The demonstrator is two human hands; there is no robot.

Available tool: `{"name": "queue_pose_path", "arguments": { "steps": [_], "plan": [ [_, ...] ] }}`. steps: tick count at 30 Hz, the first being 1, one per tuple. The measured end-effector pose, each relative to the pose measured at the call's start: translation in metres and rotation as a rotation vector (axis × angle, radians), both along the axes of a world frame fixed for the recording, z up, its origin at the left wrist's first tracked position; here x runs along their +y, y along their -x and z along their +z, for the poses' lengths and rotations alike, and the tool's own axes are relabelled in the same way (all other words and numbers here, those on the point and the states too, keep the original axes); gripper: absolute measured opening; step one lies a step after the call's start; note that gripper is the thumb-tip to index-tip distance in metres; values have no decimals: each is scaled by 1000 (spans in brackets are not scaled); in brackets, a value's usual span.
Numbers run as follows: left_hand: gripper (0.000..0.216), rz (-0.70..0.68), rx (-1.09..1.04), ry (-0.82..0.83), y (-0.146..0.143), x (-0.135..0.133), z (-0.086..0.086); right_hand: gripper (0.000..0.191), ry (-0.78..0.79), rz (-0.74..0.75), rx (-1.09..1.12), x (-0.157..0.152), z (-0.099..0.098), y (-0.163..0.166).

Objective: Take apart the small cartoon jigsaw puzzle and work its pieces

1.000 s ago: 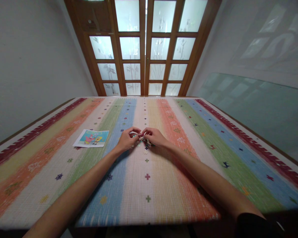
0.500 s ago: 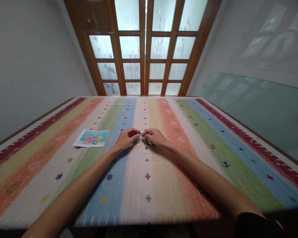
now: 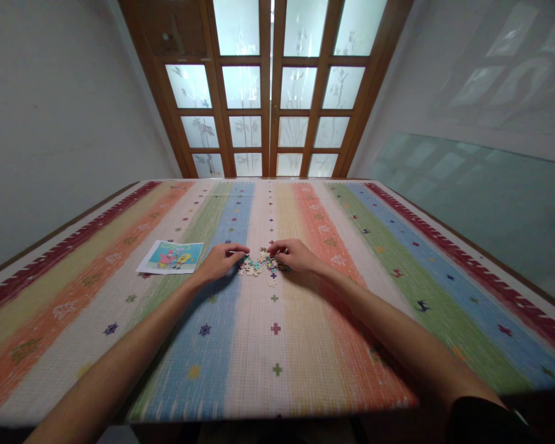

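A small heap of loose jigsaw puzzle pieces [image 3: 258,266] lies on the striped tablecloth [image 3: 277,345] in the middle of the table. My left hand [image 3: 219,261] rests palm down at the heap's left edge, fingertips touching the cloth beside the pieces. My right hand [image 3: 294,254] lies at the heap's right edge with its fingers curled over some pieces; whether a piece is pinched between them is hidden. Both forearms stretch over the cloth toward me.
A picture card [image 3: 170,256] with cartoon figures lies flat to the left of my left hand. Wooden doors with frosted glass panes [image 3: 271,92] stand beyond the table's far edge. A glass sheet [image 3: 481,197] leans along the right wall.
My two hands were raised and touching, pinching pieces together over the heap. They have parted and lowered onto the cloth, the left one sliding left, and more of the heap shows.
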State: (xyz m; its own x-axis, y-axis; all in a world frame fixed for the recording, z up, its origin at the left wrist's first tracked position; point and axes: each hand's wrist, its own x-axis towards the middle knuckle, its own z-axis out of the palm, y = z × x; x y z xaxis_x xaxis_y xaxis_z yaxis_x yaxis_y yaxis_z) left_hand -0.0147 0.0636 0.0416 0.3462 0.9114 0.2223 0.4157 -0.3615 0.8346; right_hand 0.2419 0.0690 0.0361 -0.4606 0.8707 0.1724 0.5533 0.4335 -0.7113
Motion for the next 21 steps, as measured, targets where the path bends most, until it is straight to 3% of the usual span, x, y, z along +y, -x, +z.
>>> {"name": "queue_pose_path", "arguments": {
  "steps": [11, 21],
  "plan": [
    [24, -22, 143, -88, -4, -8, -8, 24, -82, 74, -139, 0, 4, -7],
    [11, 8, 111, -83, -3, -7, -2, 18, -62, 61, -134, 1, 4, -9]
  ]
}}
